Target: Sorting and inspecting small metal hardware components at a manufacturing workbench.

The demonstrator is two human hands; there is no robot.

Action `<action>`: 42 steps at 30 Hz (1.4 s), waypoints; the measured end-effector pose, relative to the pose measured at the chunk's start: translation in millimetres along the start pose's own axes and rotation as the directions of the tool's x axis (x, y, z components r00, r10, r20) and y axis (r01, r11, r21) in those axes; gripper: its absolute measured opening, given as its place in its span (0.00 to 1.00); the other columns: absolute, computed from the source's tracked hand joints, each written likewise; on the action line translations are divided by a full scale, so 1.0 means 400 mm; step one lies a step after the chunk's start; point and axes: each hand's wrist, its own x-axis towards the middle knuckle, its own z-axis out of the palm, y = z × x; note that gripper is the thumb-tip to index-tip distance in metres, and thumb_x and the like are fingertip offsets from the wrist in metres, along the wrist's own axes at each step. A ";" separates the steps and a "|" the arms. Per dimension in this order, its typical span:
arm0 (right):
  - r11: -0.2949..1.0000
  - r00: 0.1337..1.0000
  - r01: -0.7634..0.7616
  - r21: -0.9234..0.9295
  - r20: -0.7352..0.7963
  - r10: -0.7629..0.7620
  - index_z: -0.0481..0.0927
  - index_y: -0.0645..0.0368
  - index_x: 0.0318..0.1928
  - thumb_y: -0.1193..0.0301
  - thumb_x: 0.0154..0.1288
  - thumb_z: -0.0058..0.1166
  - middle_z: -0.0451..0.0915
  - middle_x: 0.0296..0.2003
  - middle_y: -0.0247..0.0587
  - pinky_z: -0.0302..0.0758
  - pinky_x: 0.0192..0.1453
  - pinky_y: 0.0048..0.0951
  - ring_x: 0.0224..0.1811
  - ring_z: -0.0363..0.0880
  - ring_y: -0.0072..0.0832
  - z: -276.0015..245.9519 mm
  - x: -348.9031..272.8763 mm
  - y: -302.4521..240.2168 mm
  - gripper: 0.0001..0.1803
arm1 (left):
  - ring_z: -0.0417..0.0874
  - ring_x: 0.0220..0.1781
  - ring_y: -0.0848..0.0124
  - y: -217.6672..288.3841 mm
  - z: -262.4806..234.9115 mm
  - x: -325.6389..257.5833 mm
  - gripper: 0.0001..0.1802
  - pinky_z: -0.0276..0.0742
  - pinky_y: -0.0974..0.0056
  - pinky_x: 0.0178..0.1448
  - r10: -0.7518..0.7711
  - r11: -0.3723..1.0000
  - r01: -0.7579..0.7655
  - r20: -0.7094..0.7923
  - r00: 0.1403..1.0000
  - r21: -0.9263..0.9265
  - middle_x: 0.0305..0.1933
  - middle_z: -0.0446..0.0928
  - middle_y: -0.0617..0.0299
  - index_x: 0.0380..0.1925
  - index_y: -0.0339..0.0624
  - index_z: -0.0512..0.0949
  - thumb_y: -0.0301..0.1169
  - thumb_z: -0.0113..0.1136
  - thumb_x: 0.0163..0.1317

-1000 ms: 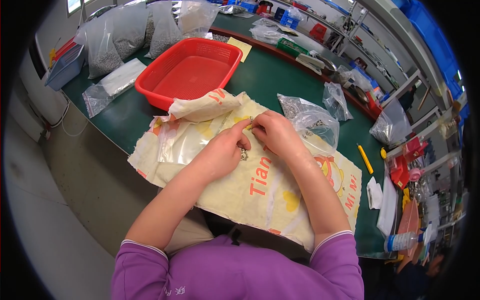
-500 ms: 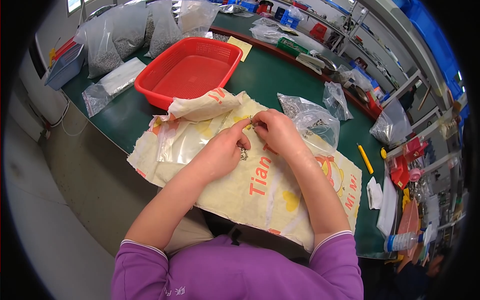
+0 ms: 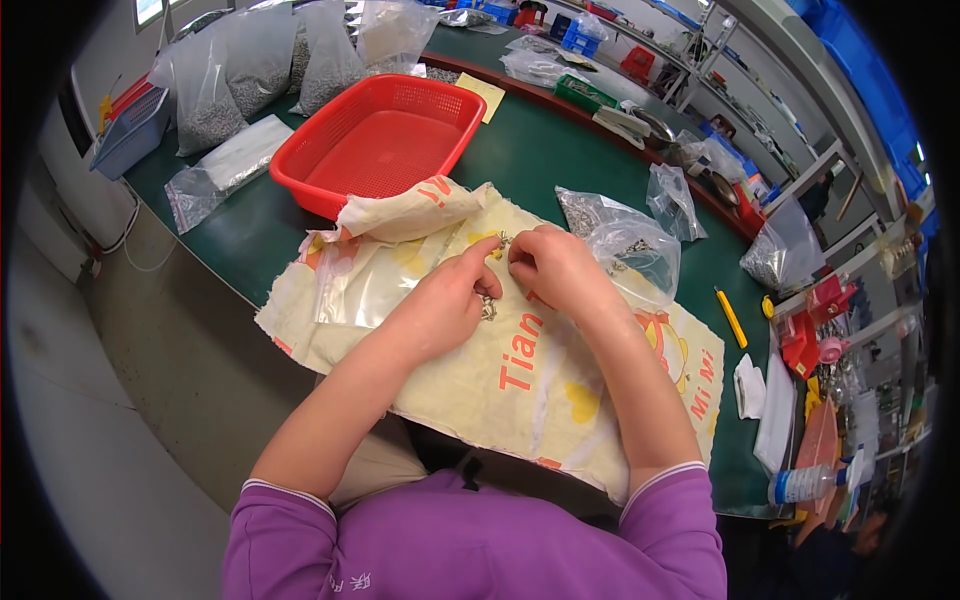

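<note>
My left hand [image 3: 458, 298] rests palm down on a yellow printed cloth [image 3: 465, 375]. Its index finger stretches to a small cluster of metal parts [image 3: 503, 240], apart from the thumb. Beside that thumb more small metal pieces [image 3: 488, 309] lie partly covered. To the right, my right hand [image 3: 552, 265] is bent down with its fingers drawn together just beside the cluster; whatever they pinch is hidden. A clear flat plastic bag [image 3: 365, 290] lies on the cloth left of my left hand. An open clear bag of metal parts [image 3: 630, 250] sits beyond my right wrist.
A red plastic basket [image 3: 375, 150] stands behind the cloth on the green table [image 3: 530, 150]. Filled bags [image 3: 210, 110] line the far left. A yellow cutter-like tool [image 3: 731, 318], white tissue [image 3: 748, 388] and a plastic bottle [image 3: 802, 484] lie at the right edge.
My right hand has drawn back slightly to the right from the cluster of metal parts, which now shows more. The left hand has stayed nearly in place.
</note>
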 end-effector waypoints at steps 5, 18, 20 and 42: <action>0.992 0.982 -0.082 0.096 0.175 0.064 0.84 0.60 0.37 0.72 0.56 0.62 0.84 0.32 0.46 0.80 0.42 0.36 0.33 0.83 0.39 -0.040 -0.013 -0.059 0.08 | 0.79 0.50 0.64 -0.026 0.008 -0.003 0.36 0.75 0.63 0.59 0.009 1.000 -0.007 -0.103 0.995 0.013 0.49 0.76 0.52 0.70 0.34 0.57 0.11 0.43 0.59; 0.986 0.966 0.162 0.031 -0.211 -0.152 0.85 0.58 0.40 0.73 0.59 0.60 0.81 0.37 0.43 0.79 0.44 0.37 0.40 0.82 0.41 0.056 0.006 -0.015 0.08 | 0.77 0.48 0.63 -0.030 0.013 -0.001 0.38 0.75 0.62 0.59 0.004 0.999 0.002 -0.170 0.985 0.035 0.49 0.75 0.51 0.72 0.34 0.51 0.12 0.44 0.59; 0.987 0.969 0.159 0.024 -0.196 -0.151 0.84 0.58 0.40 0.73 0.59 0.61 0.81 0.38 0.44 0.79 0.45 0.38 0.41 0.81 0.42 0.057 0.006 -0.014 0.08 | 0.77 0.48 0.63 -0.033 0.014 0.000 0.38 0.75 0.62 0.58 0.005 0.999 0.002 -0.175 0.985 0.038 0.50 0.75 0.50 0.72 0.34 0.50 0.12 0.44 0.59; 0.998 0.976 0.047 -0.041 -0.213 -0.054 0.85 0.57 0.43 0.75 0.59 0.57 0.82 0.41 0.46 0.78 0.52 0.41 0.47 0.80 0.45 0.041 0.023 0.013 0.11 | 0.80 0.51 0.60 0.006 -0.002 -0.007 0.40 0.73 0.60 0.61 0.005 0.999 -0.007 0.046 0.999 0.052 0.46 0.80 0.55 0.73 0.37 0.51 0.13 0.44 0.58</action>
